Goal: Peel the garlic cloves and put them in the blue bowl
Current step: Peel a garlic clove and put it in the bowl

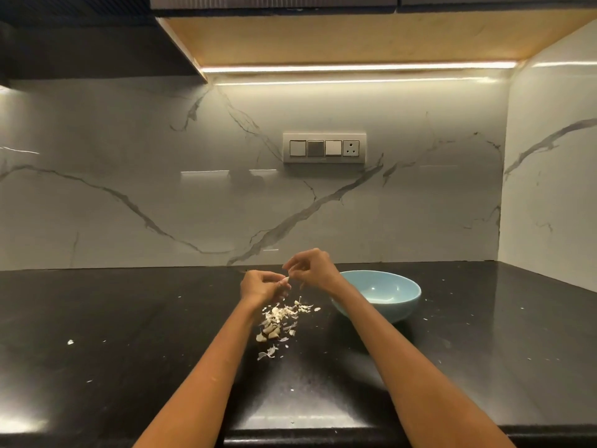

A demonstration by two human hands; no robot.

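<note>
My left hand (263,286) holds a small white garlic clove (286,279) between its curled fingers, above the black counter. My right hand (313,268) pinches at the clove's tip, and a thin strip of skin (301,286) hangs from its fingers. Below the hands lies a pile of garlic cloves and loose peels (277,320). The blue bowl (384,294) stands on the counter just right of my right wrist. What lies inside the bowl is too faint to tell.
The black counter (129,334) runs to a marble back wall, with a side wall at the right. Small peel scraps (70,342) are scattered on it. A switch panel (324,148) is on the wall. The counter's front edge (323,431) is near me.
</note>
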